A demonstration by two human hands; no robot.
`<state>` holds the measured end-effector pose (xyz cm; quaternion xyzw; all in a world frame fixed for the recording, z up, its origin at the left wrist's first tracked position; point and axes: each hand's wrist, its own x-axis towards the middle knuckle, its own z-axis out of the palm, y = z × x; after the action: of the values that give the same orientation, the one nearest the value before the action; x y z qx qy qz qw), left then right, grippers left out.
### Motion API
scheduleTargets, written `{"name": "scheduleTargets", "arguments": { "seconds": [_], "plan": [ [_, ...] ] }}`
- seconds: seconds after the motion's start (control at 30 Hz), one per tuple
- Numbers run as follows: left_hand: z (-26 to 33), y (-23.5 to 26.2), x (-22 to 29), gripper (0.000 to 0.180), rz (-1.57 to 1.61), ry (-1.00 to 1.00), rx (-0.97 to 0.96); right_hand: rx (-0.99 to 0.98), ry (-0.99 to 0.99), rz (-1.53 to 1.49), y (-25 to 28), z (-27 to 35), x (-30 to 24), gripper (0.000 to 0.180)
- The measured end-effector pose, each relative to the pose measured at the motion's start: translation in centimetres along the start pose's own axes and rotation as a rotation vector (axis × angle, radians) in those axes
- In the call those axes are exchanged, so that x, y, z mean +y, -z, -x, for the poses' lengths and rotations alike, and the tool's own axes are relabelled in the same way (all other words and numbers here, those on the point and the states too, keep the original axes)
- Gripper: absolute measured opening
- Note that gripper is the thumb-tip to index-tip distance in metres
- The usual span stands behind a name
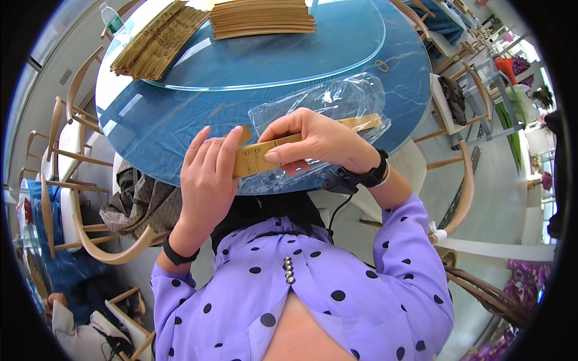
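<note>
A long, narrow gold paper sleeve (256, 158) with small dark printing is held between my hands above the table's near edge. My left hand (208, 171) grips its left end, fingers extended upward behind and beside it. The thumb of my right hand (316, 141) presses on its face, with the fingers curled behind. A gold end (363, 123) shows past my right hand, over the clear plastic bag (355, 93); whether it is the same sleeve I cannot tell. Behind my left fingertips a small brown piece (245, 134) shows, mostly hidden.
On the round blue table (144, 129) stands a raised glass turntable (343, 51). It bears a fanned pile of gold sleeves (159, 39) and a neat tan stack (262, 19). A yellow rubber band (381, 65) lies at the right. Wooden chairs (129, 256) surround the table.
</note>
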<state>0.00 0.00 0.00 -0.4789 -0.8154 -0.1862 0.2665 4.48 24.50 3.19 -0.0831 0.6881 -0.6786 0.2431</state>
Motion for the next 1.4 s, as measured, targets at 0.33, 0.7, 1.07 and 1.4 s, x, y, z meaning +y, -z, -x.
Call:
{"name": "scheduleTargets", "arguments": {
  "seconds": [0.33,0.7,1.07,1.4],
  "plan": [
    [-0.3,0.4,-5.4,0.035,-0.359,-0.024,-0.024,1.244,0.081,1.457,5.4,4.2,6.8,0.095],
    [-0.4,-8.9,-6.2,0.028,-0.01,-0.057,-0.346,1.021,-0.268,0.543,14.3,12.3,9.2,0.016],
    [-1.3,-8.7,-5.0,0.045,0.204,-0.058,-0.387,1.037,-0.337,1.018,34.9,16.0,8.9,0.018],
    [-0.6,-7.6,-6.2,0.058,0.253,0.018,-0.394,1.308,-0.433,1.675,34.0,9.8,7.5,0.066]
  ]
}}
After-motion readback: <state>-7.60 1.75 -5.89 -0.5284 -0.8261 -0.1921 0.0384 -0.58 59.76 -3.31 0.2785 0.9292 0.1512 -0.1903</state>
